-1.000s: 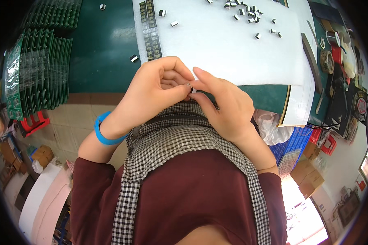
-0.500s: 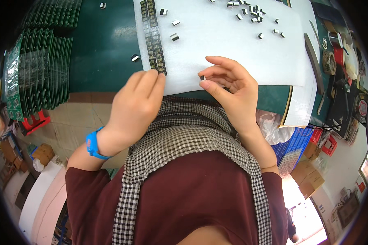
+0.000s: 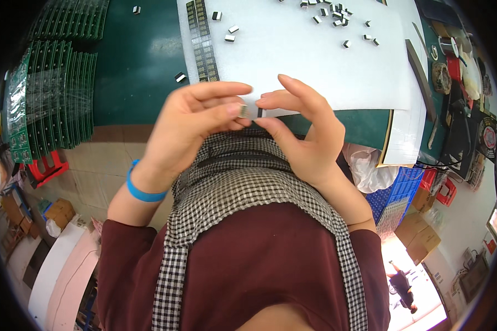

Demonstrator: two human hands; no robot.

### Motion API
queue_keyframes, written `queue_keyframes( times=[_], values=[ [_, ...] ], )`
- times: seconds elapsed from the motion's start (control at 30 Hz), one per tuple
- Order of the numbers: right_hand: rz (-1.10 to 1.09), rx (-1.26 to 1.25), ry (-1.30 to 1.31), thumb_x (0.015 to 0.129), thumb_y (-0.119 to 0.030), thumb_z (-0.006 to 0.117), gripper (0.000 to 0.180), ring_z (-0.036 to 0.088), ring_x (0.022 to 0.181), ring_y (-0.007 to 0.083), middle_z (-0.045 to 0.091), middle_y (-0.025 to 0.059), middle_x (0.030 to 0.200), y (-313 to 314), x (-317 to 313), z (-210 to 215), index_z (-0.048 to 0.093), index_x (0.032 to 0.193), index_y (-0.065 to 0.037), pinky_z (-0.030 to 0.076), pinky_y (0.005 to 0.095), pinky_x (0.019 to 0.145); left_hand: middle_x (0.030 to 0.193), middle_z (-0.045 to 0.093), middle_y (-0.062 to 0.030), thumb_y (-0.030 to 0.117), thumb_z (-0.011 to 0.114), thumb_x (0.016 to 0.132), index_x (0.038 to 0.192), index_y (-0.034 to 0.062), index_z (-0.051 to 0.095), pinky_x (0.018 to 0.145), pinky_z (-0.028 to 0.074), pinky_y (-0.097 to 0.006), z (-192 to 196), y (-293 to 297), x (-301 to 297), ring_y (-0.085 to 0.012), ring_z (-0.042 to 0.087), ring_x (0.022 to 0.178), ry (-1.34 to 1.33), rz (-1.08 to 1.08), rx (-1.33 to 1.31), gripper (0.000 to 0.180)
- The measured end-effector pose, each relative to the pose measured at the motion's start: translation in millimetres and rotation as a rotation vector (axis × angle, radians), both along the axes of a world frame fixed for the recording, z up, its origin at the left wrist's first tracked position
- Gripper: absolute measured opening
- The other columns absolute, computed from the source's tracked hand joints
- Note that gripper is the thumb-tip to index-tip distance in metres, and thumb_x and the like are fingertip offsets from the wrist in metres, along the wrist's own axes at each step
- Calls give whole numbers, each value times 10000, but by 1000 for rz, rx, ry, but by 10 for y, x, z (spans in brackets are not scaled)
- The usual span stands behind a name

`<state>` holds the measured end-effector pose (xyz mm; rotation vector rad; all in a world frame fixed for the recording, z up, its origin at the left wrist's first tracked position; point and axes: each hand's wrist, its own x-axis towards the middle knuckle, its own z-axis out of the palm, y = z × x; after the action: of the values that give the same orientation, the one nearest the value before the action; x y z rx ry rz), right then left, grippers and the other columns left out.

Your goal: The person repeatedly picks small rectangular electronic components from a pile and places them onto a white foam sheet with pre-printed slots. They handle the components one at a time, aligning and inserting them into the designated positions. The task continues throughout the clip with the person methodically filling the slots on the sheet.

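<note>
My left hand pinches a small, pale greenish piece between thumb and fingers; motion blurs it. Close to its right, my right hand grips a small black-and-white block between thumb and fingertips. The two pieces are a short way apart, above the near edge of the white foam sheet. Beyond my left hand lies a dark strip of small digit displays in two columns, its near end partly behind that hand. Several similar blocks lie scattered on the sheet.
Stacks of green circuit boards stand at the left of the green table. Single blocks lie on the green surface beside the sheet. A dark bar and assorted tools are at the right, with a blue crate below.
My left hand has left the near end of the display strip and moved right, now with a small piece in its pinch. My right hand has shifted slightly left with its block, turned more upright.
</note>
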<state>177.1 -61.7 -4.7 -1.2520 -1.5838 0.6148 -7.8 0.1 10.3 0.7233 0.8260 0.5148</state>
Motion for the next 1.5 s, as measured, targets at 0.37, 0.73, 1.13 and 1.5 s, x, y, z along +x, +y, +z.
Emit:
queue_keyframes(
  times=[0.37,0.73,1.13,1.5],
  values=[
    [-29,69,-36,707,56,715,577,662,842,188,682,94,914,-33,-18,9,483,1232,-1,499,304,802,990,650,-77,86,606,875,1195,-20,537,815,511,-266,-62,-125,196,-136,621,910,-151,47,-73,345],
    [-332,0,68,713,-18,721,310,578,654,169,603,62,746,-454,371,71,639,1011,-45,475,247,600,1206,562,-170,5,584,844,1184,-6,560,922,433,-352,-161,418,155,-254,555,1084,671,0,1082,342],
    [-1513,-125,766,971,-367,355,385,552,743,253,565,151,869,-1615,2177,-1171,557,975,-39,444,376,642,1358,437,-126,205,510,905,1271,129,500,1016,286,-566,-208,-431,3436,-306,361,1294,-3,-676,1983,374],
    [-1898,50,321,983,-279,384,349,569,794,417,584,259,830,-1032,2218,-1010,504,923,43,435,455,697,1347,448,-151,251,419,930,1274,243,504,990,230,-676,-685,-678,3855,-346,363,1293,158,-708,2147,354]
  ],
)
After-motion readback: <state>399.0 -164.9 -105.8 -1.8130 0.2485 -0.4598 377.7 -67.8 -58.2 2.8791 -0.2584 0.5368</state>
